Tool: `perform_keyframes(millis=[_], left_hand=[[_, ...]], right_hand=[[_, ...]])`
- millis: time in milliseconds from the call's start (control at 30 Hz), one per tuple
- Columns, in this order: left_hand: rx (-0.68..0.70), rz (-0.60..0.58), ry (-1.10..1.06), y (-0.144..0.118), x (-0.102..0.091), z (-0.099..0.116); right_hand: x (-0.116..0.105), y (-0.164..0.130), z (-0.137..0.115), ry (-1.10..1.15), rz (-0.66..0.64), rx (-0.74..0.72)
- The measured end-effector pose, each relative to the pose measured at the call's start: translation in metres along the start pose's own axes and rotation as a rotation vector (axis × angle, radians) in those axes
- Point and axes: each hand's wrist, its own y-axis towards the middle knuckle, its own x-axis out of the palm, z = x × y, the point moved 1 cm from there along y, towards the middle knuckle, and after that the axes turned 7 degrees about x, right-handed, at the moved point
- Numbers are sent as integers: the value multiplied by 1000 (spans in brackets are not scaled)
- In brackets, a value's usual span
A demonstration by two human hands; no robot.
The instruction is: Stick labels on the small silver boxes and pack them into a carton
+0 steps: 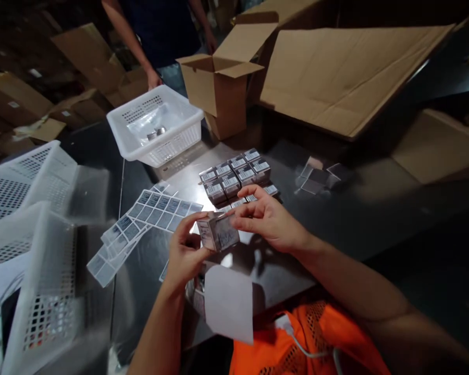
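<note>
In front of me my left hand (185,250) grips a small box (218,233) by its left side, with fingers above and thumb below. My right hand (268,219) has its thumb and curled fingers at the box's upper right edge; blur hides exactly what they pinch. Behind the box, several similar small boxes (230,181) stand in rows with barcode labels on top. Overlapping sheets of rectangular labels (156,211) lie to the left. Below the box, near my body, is a pale curled sheet or flap (230,302), partly covering something hard to make out.
A white basket (175,151) with a clear bag inside stands behind, near an open carton (229,104). A large cardboard flap (336,78) spans the right rear. White baskets (42,291) line the left. Clear plastic pieces (316,177) lie right. A person (164,36) stands opposite.
</note>
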Motion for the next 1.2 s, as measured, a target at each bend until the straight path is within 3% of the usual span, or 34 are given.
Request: perform_keyframes(millis=[667,1033,1200], left_hand=[[22,52,168,-2,4,-2],[-30,7,126,-5,3,-5],[-7,12,97,-5,0,-11]], right_hand=[[3,-4,0,-53,44,-9],[4,-3,2,-20,34,-43],[7,-6,7,-81,105,-95]])
